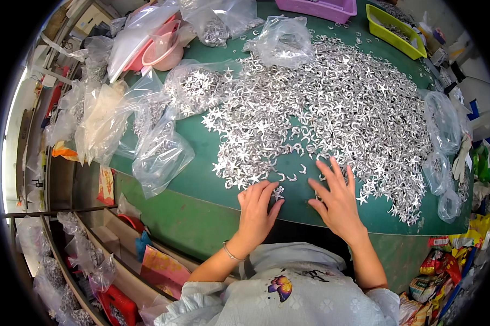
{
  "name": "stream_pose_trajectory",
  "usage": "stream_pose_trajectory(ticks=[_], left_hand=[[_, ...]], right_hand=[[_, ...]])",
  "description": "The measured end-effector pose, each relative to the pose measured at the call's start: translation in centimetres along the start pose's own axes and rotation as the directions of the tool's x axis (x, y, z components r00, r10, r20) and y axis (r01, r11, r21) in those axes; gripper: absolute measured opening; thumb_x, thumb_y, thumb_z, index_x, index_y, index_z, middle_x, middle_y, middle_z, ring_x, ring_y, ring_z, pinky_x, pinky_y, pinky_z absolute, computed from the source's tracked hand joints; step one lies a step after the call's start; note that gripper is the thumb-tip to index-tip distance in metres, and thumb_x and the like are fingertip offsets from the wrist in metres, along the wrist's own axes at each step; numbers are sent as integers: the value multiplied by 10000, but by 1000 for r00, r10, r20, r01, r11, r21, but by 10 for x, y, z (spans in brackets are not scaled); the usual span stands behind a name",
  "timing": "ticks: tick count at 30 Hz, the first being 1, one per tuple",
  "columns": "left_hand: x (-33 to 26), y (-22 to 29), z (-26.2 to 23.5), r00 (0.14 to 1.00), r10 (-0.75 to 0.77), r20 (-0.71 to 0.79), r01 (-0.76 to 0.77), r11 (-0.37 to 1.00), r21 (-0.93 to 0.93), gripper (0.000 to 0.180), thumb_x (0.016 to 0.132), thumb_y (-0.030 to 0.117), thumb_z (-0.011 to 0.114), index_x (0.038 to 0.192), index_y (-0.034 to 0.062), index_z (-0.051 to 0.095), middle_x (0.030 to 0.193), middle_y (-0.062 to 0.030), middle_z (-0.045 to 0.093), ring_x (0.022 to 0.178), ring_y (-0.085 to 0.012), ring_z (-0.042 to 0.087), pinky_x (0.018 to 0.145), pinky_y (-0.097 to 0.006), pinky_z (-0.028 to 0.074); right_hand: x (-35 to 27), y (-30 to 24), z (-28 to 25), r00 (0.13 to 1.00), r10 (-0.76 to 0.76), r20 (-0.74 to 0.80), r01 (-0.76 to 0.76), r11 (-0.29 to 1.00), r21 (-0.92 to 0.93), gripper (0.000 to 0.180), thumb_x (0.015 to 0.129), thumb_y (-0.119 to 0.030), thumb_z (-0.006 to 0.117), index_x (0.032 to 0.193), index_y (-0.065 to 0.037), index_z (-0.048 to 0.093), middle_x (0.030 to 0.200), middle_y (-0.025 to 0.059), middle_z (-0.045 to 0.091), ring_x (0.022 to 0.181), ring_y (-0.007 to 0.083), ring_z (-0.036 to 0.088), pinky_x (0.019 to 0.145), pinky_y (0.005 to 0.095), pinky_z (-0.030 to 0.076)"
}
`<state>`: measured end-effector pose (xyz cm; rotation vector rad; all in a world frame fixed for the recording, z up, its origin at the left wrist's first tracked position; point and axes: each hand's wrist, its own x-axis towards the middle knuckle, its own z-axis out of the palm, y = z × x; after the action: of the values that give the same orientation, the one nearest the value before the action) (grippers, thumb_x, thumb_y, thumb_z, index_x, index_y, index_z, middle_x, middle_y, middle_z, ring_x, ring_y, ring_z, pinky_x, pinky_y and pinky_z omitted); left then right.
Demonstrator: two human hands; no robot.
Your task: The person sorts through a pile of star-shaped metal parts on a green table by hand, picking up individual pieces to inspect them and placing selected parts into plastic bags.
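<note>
A broad heap of small silvery metal pieces (pixel 364 98), stars and curved crescents, spreads over the green tabletop (pixel 196 179). At its near edge my left hand (pixel 255 211) has bent fingers, with a star-shaped metal piece (pixel 278 193) between thumb and forefinger. To the right, my right hand (pixel 337 202) has its fingers spread and holds nothing; its fingertips reach the heap's near edge. A few loose crescent pieces (pixel 292 177) lie on the table between the two hands.
Clear plastic bags (pixel 162 157) stand at the left, one spilling stars. Another bag (pixel 283 43) lies at the back, near a purple tray (pixel 323 10) and a yellow-green tray (pixel 397 35). Pink baskets (pixel 166 53) sit far left. More bags (pixel 441 122) line the right edge.
</note>
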<state>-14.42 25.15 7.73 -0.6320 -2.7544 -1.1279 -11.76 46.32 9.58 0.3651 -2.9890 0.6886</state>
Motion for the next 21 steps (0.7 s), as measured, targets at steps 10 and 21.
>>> stream_pose_trajectory(ticks=[10,21], left_hand=[[-7,-9,-4,994,-84,-77,75,991,-108,383,730,-76,707,1080,60,631,984,-83,596,941,-258,559,831,-339,400],[-2,-29,-5,976,55,-209,-39,996,81,330,722,-108,610,1009,47,657,1023,-68,604,995,-236,576,867,-370,337]], right_hand=[[10,-8,-2,998,18,52,-19,999,27,425,824,-229,706,1225,-108,632,1489,118,377,1440,366,225,1139,569,159],[-3,-11,-11,994,-11,105,11,1000,-2,426,805,-284,727,1176,-84,658,1479,126,387,1434,363,234,1122,591,193]])
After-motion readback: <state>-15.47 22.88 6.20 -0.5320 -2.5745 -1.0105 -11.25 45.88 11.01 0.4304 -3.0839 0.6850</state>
